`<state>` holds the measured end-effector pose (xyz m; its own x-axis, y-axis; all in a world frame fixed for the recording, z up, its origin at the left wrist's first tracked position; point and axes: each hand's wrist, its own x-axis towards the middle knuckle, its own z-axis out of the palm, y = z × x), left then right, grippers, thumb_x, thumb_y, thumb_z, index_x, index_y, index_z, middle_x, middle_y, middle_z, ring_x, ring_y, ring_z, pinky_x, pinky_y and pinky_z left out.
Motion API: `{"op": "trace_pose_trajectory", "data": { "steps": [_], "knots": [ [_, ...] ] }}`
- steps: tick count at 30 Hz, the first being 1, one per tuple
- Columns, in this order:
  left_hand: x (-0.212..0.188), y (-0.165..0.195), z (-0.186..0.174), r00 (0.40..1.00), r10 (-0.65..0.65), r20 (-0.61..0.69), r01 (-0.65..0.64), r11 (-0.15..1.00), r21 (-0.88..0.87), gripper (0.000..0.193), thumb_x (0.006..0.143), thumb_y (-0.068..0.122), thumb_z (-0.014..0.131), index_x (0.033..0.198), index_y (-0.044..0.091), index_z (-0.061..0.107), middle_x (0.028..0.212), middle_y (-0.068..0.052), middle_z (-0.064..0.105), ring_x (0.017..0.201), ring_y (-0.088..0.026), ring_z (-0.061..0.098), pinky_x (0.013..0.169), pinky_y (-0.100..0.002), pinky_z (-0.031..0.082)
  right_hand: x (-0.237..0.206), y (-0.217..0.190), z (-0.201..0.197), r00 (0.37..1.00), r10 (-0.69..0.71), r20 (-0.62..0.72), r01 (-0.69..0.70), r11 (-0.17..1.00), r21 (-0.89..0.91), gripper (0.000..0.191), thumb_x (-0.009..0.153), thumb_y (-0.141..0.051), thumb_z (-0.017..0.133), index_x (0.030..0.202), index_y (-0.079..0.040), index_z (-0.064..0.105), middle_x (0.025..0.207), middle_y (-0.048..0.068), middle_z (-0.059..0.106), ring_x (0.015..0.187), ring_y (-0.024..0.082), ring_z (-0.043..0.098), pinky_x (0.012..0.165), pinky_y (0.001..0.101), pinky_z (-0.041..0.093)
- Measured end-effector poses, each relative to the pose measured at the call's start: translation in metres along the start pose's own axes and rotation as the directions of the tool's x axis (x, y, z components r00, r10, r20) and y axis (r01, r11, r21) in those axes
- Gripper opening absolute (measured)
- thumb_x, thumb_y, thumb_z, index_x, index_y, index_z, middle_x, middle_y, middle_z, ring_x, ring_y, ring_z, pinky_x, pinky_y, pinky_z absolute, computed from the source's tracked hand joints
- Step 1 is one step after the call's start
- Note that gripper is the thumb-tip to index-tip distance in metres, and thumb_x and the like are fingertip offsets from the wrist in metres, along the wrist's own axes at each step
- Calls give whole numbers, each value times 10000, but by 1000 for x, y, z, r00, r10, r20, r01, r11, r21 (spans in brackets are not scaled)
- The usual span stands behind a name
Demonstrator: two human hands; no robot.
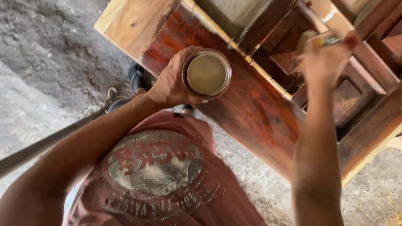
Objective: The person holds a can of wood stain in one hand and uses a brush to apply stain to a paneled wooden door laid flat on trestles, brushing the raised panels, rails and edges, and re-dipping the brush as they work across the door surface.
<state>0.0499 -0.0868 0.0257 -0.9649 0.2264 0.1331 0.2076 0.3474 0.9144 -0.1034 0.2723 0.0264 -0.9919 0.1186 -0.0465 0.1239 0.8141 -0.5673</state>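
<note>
Head view: left hand is wrapped round an open jar of tan liquid above the panelled door; right hand is closed on a brush at a recessed panel. Tilting risks a spill; overloading, drips.

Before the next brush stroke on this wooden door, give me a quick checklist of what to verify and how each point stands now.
1. Jar of stain held securely: ok, the left hand wraps around its side.
2. Jar upright, nothing spilling: ok, its open mouth faces up and the liquid sits level.
3. Brush gripped: ok, the right hand has its fingers closed on the handle.
4. Brush loaded with stain: cannot tell, the bristles are blurred.
5. Door coverage: not ok, the near rail is stained red-brown but the corner at left is bare pale wood.
6. Door steadily supported: cannot tell, its supports are hidden.
</note>
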Motion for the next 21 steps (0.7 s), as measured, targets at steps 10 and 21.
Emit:
{"op": "trace_pose_trajectory", "data": {
  "steps": [10,21],
  "knots": [
    [0,1,3,1000,-4,-16,4,999,-34,1150,626,331,1006,1527,17,365,1490,-169,527,1407,-340,528,1196,-450,439,-26,43,-2,976,173,-132,-157,980,123,102,982,-69,670,1027,15,707,886,130,748,735,263,758,621,359,608],
    [-1,4,1,997,-72,7,72,997,-27,1144,646,406,991,1525,22,367,1462,-174,521,1386,-333,534,1164,-449,461,-7,54,-31,988,-95,-119,109,987,116,62,922,-18,735,981,-4,746,987,129,782,836,213,754,733,341,613]
  ]
}}
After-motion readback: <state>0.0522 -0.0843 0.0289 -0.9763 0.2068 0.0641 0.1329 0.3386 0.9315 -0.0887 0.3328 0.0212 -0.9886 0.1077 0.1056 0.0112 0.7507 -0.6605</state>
